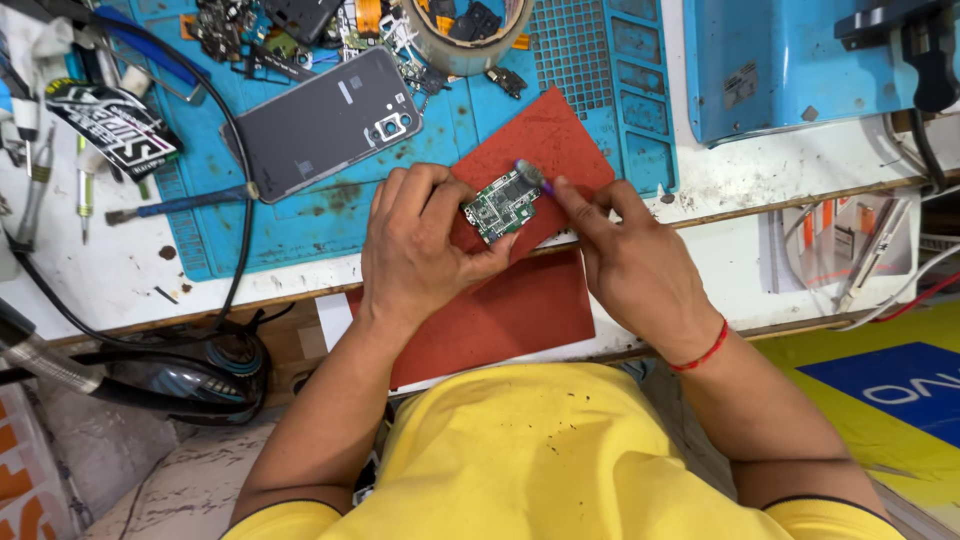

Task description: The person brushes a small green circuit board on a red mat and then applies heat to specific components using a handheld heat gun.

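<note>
Pinching the small green circuit board (502, 204) by its edges, the left hand (420, 245) steadied it over the red mat (540, 135). The right hand (630, 260) gripped a thin purple-handled brush (533, 176) against it; the board looked light, stiff and fragile, best held at the rim.

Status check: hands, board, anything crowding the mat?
Left hand grips green circuit board over red mat. Right hand holds small brush on board's top edge. Grey phone back lies apart, upper left.

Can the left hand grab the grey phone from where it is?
Probably yes. The phone lies face down just beyond the left hand with nothing between, but that hand holds the green board.
</note>
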